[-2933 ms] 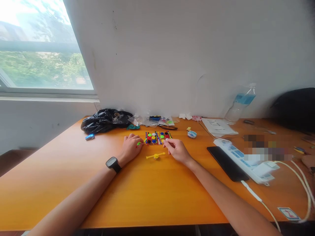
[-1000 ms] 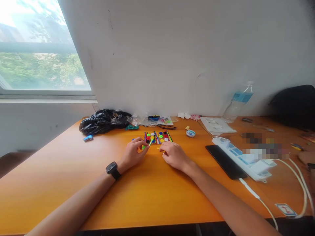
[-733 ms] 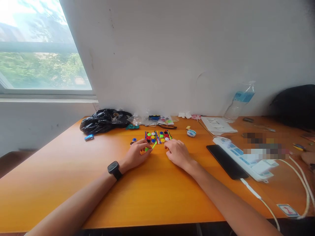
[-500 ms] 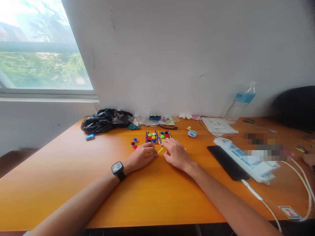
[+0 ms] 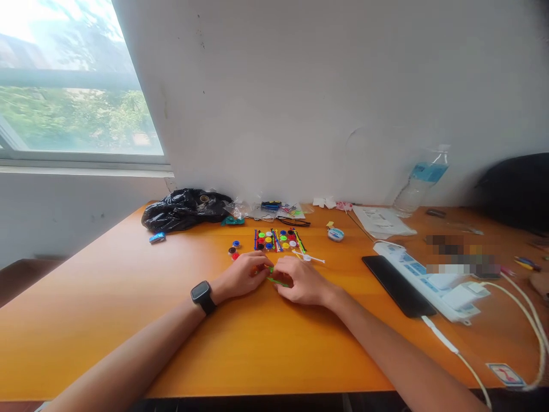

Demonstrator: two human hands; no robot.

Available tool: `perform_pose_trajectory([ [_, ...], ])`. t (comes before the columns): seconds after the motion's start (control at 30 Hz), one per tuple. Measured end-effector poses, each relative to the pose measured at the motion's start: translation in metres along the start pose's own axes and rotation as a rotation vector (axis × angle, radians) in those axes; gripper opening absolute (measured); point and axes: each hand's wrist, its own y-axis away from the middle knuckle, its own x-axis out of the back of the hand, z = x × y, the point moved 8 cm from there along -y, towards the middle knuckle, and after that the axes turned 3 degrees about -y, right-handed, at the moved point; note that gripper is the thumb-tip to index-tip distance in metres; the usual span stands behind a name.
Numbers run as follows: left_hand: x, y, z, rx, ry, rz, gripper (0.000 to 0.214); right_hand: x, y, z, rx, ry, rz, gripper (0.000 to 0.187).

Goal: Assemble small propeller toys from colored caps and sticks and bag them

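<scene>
My left hand [image 5: 246, 274], with a dark watch on the wrist, rests low over the table, fingers curled together at a small green piece. Close beside it, my right hand [image 5: 303, 281] bends its fingers and thumb around a thin green plastic strip [image 5: 279, 282]. The strip spans the small gap between the hands; fingers cover part of it. Just beyond lie small round coloured caps [image 5: 269, 246] in rows, with narrow coloured strips between and beside them. Left of these sit a few loose caps [image 5: 235, 244]. Behind my right hand is a white piece with thin strips [image 5: 307, 258].
At the back are a black plastic bag [image 5: 184, 209] and clear bags [image 5: 270, 209]. A round container [image 5: 335, 234] stands right of the caps. Further right lie a black phone [image 5: 397, 286], a white power strip [image 5: 429, 283] with cables, and a clear bottle [image 5: 422, 180].
My right hand has moved down and slightly left, closer to my left hand. The green strip now lies lower between them. The white piece behind my right hand has come into view.
</scene>
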Motion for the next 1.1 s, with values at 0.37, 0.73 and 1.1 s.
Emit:
perform_pose_trajectory([
  [0.37,0.003,0.0,-0.002,0.061,0.022,-0.028,0.022,-0.006,0.002,-0.013,0.036,-0.185,-0.055,0.015],
  [0.73,0.012,0.001,-0.002,0.053,-0.026,0.081,0.023,-0.009,0.002,-0.023,0.063,-0.206,-0.076,0.015],
  [1.1,0.018,0.003,0.001,0.071,0.012,0.108,0.026,-0.007,0.0,-0.019,0.075,-0.242,-0.01,0.013],
])
